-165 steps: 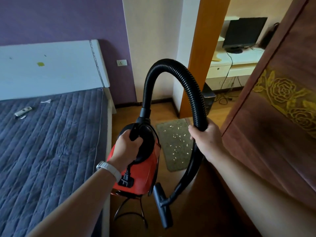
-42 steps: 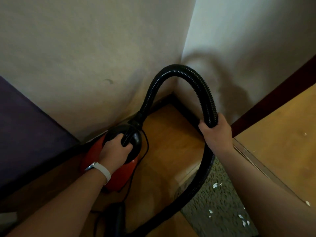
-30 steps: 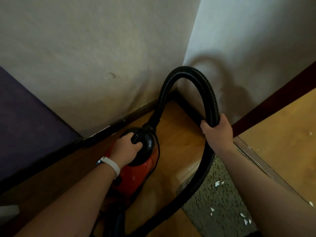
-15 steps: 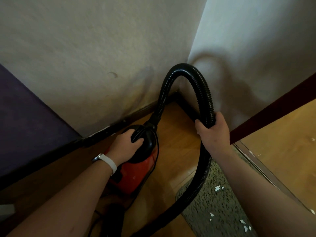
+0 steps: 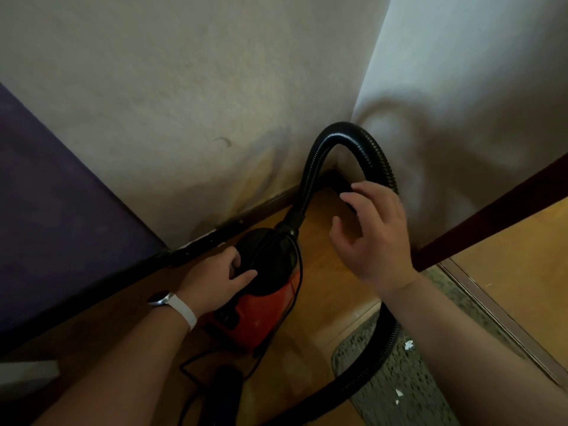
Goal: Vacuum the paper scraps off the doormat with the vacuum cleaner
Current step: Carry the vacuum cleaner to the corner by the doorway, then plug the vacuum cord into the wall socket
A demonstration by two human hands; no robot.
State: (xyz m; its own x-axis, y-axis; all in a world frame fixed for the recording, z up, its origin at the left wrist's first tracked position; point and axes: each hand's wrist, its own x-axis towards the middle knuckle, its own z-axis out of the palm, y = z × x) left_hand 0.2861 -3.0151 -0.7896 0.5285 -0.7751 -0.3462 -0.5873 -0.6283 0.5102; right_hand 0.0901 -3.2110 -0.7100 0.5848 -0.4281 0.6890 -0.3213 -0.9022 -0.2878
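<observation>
A: Where is the vacuum cleaner (image 5: 261, 315) seen in the head view?
B: It is stood on the wooden floor (image 5: 332, 302) in a corner between two walls (image 5: 215, 87), just below the middle of the picture. From its black top the ribbed hose (image 5: 316, 167) is arched up toward 12 o'clock and brought down again toward 5 o'clock.
A: And the doormat (image 5: 430, 404)?
B: It is laid at 5 o'clock from the vacuum cleaner, near it but apart, and is crossed by the lower run of the hose. A few white paper scraps (image 5: 408, 345) are scattered on it, at 3 o'clock of the hose.
A: How are the hands held?
B: The left hand (image 5: 215, 281), marked by a white wristband (image 5: 184, 312), is laid on the 9 o'clock side of the black top, with the thumb stretched over it. Whether the handle is gripped cannot be told. The right hand (image 5: 375, 238) is held in the air in front of the hose's falling side, fingers spread and loosely bent, with nothing in it.
A: Anything else?
B: A black cable (image 5: 187, 362) is looped on the floor at 7 o'clock of the vacuum cleaner.
</observation>
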